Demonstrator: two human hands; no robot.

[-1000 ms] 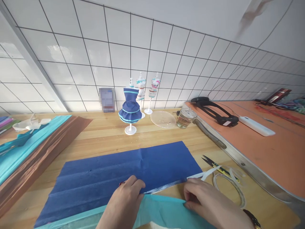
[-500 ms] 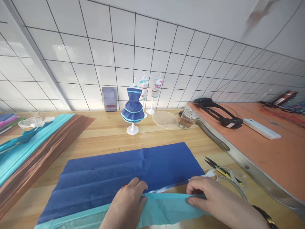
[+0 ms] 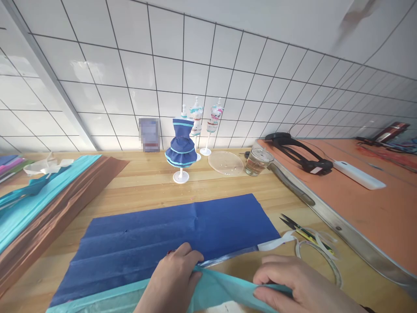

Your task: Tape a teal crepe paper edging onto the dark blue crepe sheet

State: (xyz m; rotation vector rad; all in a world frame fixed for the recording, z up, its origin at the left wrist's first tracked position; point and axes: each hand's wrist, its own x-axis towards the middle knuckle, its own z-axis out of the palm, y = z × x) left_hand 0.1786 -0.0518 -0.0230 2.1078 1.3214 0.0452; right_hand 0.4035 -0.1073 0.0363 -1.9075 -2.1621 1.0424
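A creased dark-blue sheet (image 3: 176, 230), thin like tissue paper, lies flat before me. Along its near edge runs a thin turquoise sheet (image 3: 215, 287). My left hand (image 3: 174, 278) is closed on the turquoise edge, fingertips down at the blue sheet's border. My right hand (image 3: 286, 280) pinches the same turquoise edge farther right, lower and apart from the blue sheet. Between them a shiny strip shows on the blue edge, ending in a loose white tape backing (image 3: 276, 242). A roll of tape (image 3: 321, 263) lies right of my right hand.
Yellow-handled snips (image 3: 306, 234) lie at right. Behind stand a small dress form in a blue dress (image 3: 181, 143), two more forms (image 3: 215, 119), a clear disc (image 3: 225, 163) and a glass of liquid (image 3: 259, 161). Brown (image 3: 65, 208) and turquoise sheets (image 3: 74, 167) lie left.
My right hand has moved down toward me, drawing the turquoise edge away from the blue sheet. More of the shiny strip and white backing shows. My left hand stays in place.
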